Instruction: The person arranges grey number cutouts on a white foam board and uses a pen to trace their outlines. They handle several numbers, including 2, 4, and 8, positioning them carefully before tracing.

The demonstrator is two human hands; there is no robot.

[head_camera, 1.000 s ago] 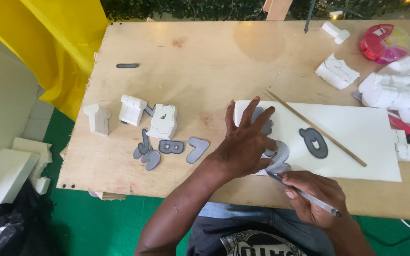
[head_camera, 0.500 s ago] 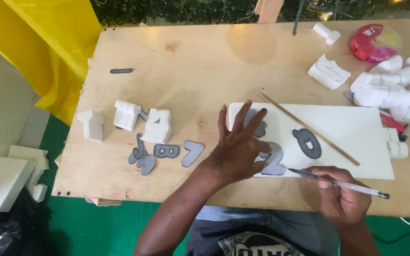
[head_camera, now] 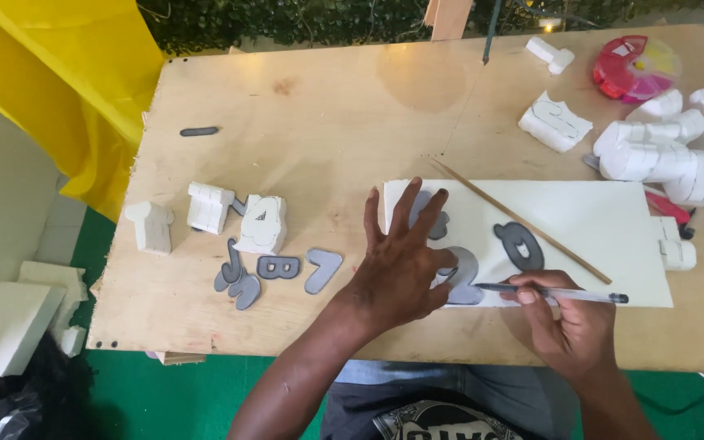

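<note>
My left hand [head_camera: 401,265] lies flat with fingers spread on the left end of a white foam sheet [head_camera: 588,224], pressing down grey cut-out shapes [head_camera: 464,277] that it partly hides. My right hand [head_camera: 572,326] grips a clear pen [head_camera: 556,292], its tip touching the edge of the grey shape beside my left thumb. Another grey ring-like shape [head_camera: 520,246] lies free on the sheet just above the pen. A thin wooden stick [head_camera: 519,220] rests diagonally across the sheet.
Several grey cut-outs [head_camera: 279,267] and white foam blocks [head_camera: 205,208] lie at the left of the plywood table [head_camera: 327,122]. More white foam pieces [head_camera: 662,151] and a pink round container [head_camera: 633,69] sit at the right. A yellow cloth [head_camera: 67,81] hangs at left.
My right hand has moved the pen from the table's front edge up to the grey shape on the sheet. The left hand stays pressed on the sheet.
</note>
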